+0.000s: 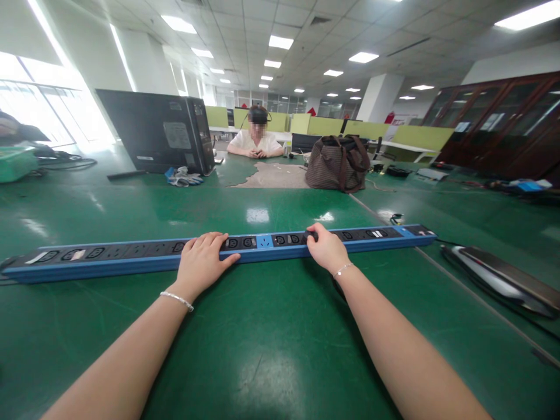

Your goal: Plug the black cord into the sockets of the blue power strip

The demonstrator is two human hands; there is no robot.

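A long blue and black power strip [245,255] lies across the green table, with a row of sockets along its top. My left hand [203,256] grips it left of the middle, fingers across the top and thumb at the front edge. Further right, my right hand [328,248] is closed on a black plug [311,235] at one of the sockets; whether it is fully seated cannot be told. Part of a dark cable shows beneath my right wrist. Between my hands, a blue socket [264,241] and several black ones are visible.
A black computer case [161,131] stands at the back left, with gloves [184,177] before it. A brown bag [338,163] sits behind the strip. Right of it lies a long dark and silver object [503,279] with a cable. Another person [256,140] sits across the table.
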